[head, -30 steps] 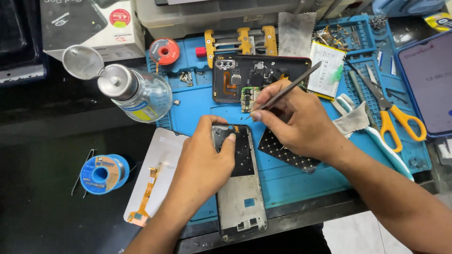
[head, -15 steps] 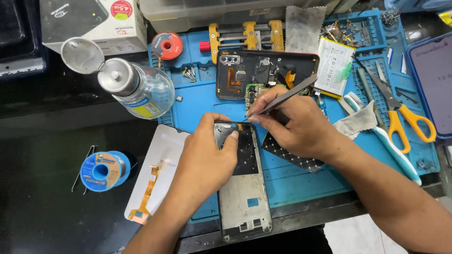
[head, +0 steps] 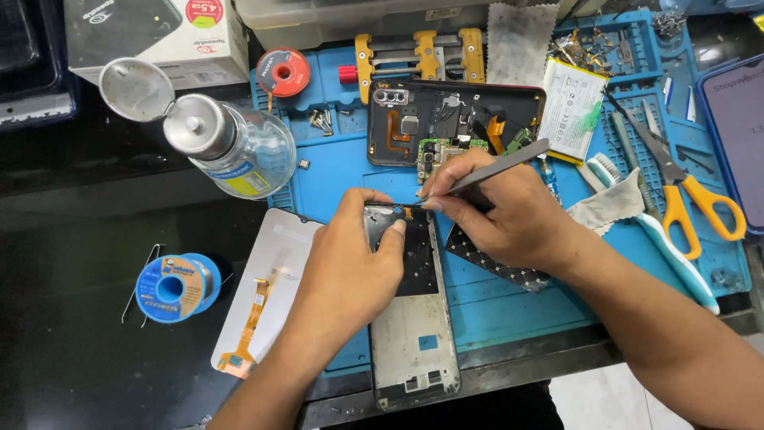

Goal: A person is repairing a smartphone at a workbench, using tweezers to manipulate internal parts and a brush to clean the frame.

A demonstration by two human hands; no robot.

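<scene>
Head view: phone mid-frame (head: 414,334) lies on the blue repair mat (head: 509,295), bottom end hanging over the bench edge. Left hand (head: 350,275) pins its upper end, grip closed on the frame. Right hand (head: 509,215) pinches metal tweezers (head: 497,169), tips at the frame's top edge. Step looks like picking at a small part there; next needs steady, fine tip placement.

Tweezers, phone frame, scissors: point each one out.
tweezers (head: 497,169), head view, on the middle of the grey shaft above the right hand.
phone frame (head: 414,350), head view, on its pale lower panel.
scissors (head: 691,209), head view, on the orange handle.
</scene>
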